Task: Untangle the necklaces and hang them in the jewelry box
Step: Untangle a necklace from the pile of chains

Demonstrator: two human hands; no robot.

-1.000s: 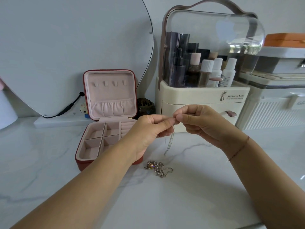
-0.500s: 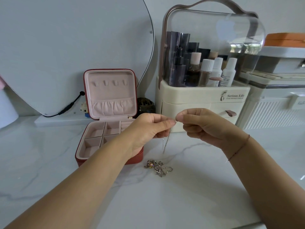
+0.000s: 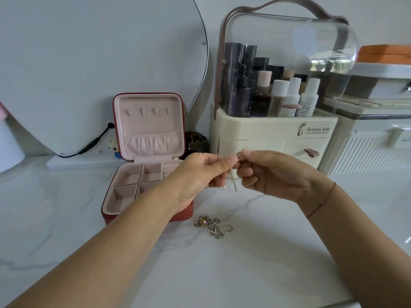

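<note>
My left hand and my right hand meet in front of me above the marble top, both pinching a thin silver necklace chain whose short loop dangles between them. Below the hands, a tangled pile of necklaces with a pink bead lies on the counter. The red jewelry box stands open to the left; its pink lid shows several hooks with nothing on them and a gathered pocket, and my left forearm hides part of its tray.
A cream cosmetics organizer with a clear dome and bottles stands right behind my hands. A white ribbed case is at the right. A round mirror with a black cable leans at the back left, a small dark jar beside the box.
The dangling part of the chain has become shorter as my fingers gathered it up. Both hands stayed close together at about the same place.
</note>
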